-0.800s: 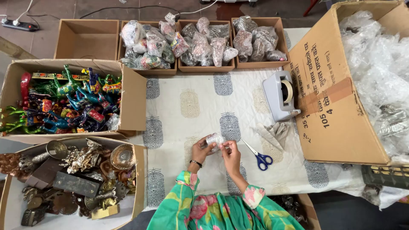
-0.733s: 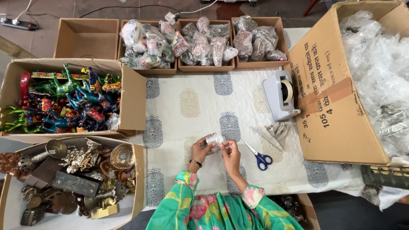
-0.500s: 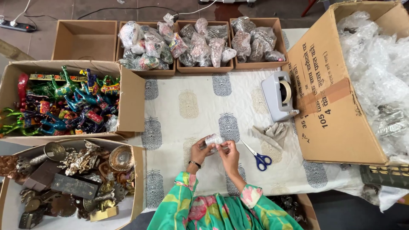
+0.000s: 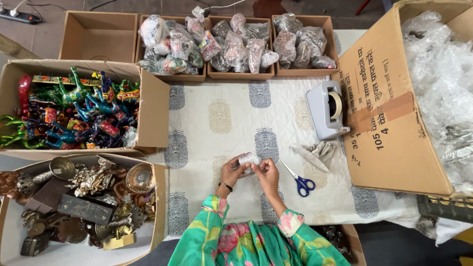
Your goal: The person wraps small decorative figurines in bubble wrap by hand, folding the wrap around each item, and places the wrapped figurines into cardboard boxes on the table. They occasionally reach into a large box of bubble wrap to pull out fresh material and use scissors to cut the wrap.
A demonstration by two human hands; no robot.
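While both hands meet above the table [image 4: 295, 118], a small bubble-wrapped bundle [image 4: 248, 159] lies crosswise between them; left hand [image 4: 233, 171] and right hand [image 4: 267, 175] pinch its ends, wrists bent inward, blue-handled scissors [image 4: 298, 180] just right.

Seven boxes [image 4: 98, 29]. One scissors [image 4: 299, 181]. One tape dispenser [image 4: 326, 109]. One cloth [image 4: 320, 153]. One bundle [image 4: 248, 159], two hands: left [image 4: 231, 172], right [image 4: 267, 175]. Bagged items, figurines: too many to count.
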